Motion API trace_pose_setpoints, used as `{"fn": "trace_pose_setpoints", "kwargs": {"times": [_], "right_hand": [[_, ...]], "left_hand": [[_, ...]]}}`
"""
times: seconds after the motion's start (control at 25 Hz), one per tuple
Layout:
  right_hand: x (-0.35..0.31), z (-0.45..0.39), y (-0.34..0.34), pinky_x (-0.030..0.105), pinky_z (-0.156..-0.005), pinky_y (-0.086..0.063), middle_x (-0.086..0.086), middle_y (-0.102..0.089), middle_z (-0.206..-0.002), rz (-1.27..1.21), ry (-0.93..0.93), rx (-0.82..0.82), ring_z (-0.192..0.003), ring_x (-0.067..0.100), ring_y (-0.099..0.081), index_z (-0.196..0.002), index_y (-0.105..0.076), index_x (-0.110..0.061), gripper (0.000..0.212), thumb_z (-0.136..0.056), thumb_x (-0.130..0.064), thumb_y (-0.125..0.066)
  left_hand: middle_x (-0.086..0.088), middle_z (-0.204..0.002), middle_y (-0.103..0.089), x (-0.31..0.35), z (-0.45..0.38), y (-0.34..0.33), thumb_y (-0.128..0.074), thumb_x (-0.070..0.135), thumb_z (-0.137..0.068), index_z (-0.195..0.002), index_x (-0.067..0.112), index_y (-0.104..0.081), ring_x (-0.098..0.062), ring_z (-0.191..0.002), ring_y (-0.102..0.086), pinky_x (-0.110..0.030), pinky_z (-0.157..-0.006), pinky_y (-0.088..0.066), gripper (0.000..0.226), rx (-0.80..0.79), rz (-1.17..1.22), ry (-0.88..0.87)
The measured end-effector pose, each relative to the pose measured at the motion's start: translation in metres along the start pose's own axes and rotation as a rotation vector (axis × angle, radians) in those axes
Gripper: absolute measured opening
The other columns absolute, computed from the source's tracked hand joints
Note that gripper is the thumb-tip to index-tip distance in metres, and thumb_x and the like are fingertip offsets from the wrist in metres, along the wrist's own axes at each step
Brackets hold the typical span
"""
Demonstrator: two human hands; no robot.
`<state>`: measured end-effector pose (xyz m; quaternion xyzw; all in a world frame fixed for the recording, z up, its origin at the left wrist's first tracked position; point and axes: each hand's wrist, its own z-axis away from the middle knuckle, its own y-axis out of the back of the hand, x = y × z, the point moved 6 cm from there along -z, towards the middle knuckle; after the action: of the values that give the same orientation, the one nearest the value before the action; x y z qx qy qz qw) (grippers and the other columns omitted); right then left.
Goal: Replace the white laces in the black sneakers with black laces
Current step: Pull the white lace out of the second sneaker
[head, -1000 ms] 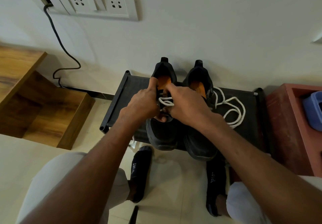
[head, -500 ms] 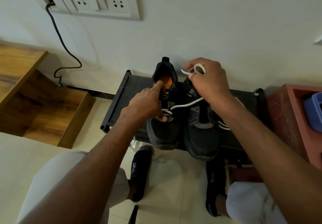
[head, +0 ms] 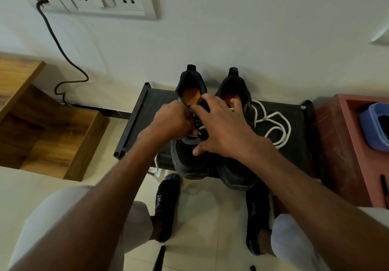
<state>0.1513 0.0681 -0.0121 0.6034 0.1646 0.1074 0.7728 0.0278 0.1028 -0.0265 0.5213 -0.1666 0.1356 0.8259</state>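
i see the black rack (head: 145, 110) bearing both black sneakers (head: 189, 157). my right hand (head: 223, 131) lies spread across them; my left hand (head: 172, 121) pinches the white lace (head: 202, 127) at the left shoe's eyelets. it looks soft and limp, so i'd grip close to the eyelet.

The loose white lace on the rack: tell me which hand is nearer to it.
Right. The right hand lies just left of the loose white lace; the left hand works farther left, at the left sneaker.

Dim, soft indoor light; faint shadows on wall, wide-angle bending at edges.
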Motion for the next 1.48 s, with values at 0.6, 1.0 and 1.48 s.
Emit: {"fn": "trace_pose_setpoints", "kwargs": {"times": [0.6,1.0,1.48], "right_hand": [[0.007,-0.007,-0.014,0.069,-0.12,-0.009,0.001,-0.016,-0.17,-0.1,-0.057,0.018,-0.158,0.025,-0.016,-0.158,-0.017,-0.038,0.127,-0.058,-0.068,-0.09],[0.005,-0.006,-0.011,0.069,-0.12,-0.01,0.0,-0.02,-0.167,-0.11,-0.079,0.014,-0.157,0.025,-0.019,-0.153,-0.021,-0.037,0.123,-0.056,-0.067,-0.091],[0.004,-0.006,-0.013,0.072,-0.119,-0.011,0.002,-0.016,-0.168,-0.115,-0.097,-0.015,-0.158,0.025,-0.015,-0.156,-0.018,-0.036,0.128,-0.056,-0.064,-0.093]], "left_hand": [[0.007,-0.086,-0.07,-0.002,0.005,0.003,-0.08,0.041,-0.087,-0.092,0.023,-0.076,-0.008,-0.08,-0.066,-0.023,-0.064,-0.047,0.019,0.011,0.091,-0.026],[-0.006,-0.093,-0.079,-0.034,0.027,0.008,-0.068,0.016,-0.098,-0.086,0.012,-0.074,-0.022,-0.102,-0.07,-0.038,-0.087,-0.051,0.014,-0.04,0.753,0.312],[0.0,-0.082,-0.07,-0.005,0.009,0.002,-0.079,0.031,-0.089,-0.082,0.02,-0.073,-0.02,-0.081,-0.069,-0.038,-0.073,-0.059,0.014,0.112,0.167,0.076]]}}
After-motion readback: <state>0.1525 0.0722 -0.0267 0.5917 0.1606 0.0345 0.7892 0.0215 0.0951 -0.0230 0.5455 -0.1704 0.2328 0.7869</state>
